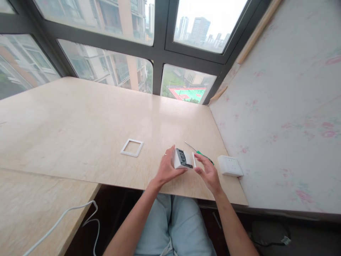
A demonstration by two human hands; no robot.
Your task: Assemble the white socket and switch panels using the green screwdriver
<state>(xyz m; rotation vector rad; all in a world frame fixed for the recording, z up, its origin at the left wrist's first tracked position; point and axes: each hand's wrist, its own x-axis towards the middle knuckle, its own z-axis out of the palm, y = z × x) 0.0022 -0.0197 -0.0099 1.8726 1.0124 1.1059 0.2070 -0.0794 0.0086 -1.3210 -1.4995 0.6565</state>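
Near the front edge of the tabletop, my left hand (165, 169) is wrapped round a white wall-socket box (183, 159) that has a dark module with small fittings on its face. My right hand (209, 174) pinches a thin white cover plate (194, 160) between thumb and fingers. The plate is seen nearly edge-on, close to the right side of the box; I cannot tell whether they touch. Just behind my right hand lies a screwdriver (204, 157) with a green handle, its thin shaft pointing to the back left.
A white square frame (140, 149) lies flat to the left. Against the flowered wall (279, 124) on the right stands another white socket box (229, 165). A white cable (61, 217) crosses the lower surface at front left. Windows border the tabletop (87, 124) at the back.
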